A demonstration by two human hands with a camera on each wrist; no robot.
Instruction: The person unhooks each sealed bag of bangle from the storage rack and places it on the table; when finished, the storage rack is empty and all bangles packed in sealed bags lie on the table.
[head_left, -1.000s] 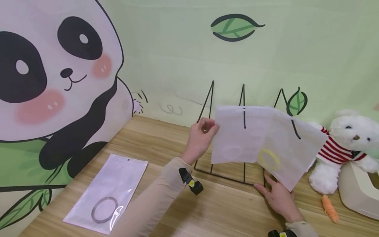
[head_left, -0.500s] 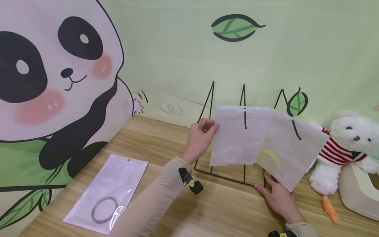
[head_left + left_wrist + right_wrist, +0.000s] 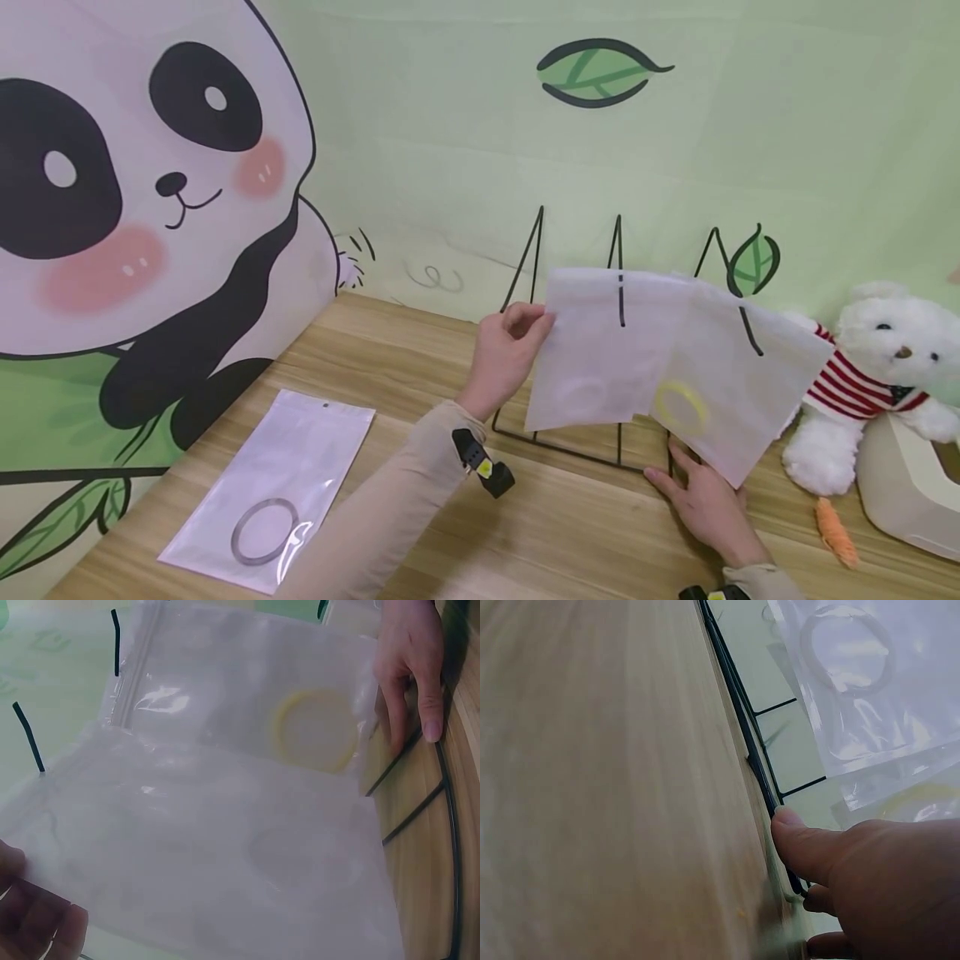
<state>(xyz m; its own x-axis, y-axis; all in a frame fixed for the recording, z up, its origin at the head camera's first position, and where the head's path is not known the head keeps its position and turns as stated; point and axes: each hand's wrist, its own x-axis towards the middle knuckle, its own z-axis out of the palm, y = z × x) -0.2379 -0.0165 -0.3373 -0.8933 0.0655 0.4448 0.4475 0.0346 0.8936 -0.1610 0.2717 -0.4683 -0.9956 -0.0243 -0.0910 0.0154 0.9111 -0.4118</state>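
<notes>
Head view: left hand [image 3: 504,357] pinches a plain white bag [image 3: 596,367]; right hand [image 3: 707,502] grips the black rack [image 3: 619,461].

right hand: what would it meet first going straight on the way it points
Most likely the black rack, whose end the right hand seems to touch; depth beyond that is hard to judge.

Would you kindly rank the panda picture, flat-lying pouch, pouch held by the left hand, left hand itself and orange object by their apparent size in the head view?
1. Panda picture
2. Flat-lying pouch and held pouch, too alike to rank
3. Left hand
4. Orange object
</notes>
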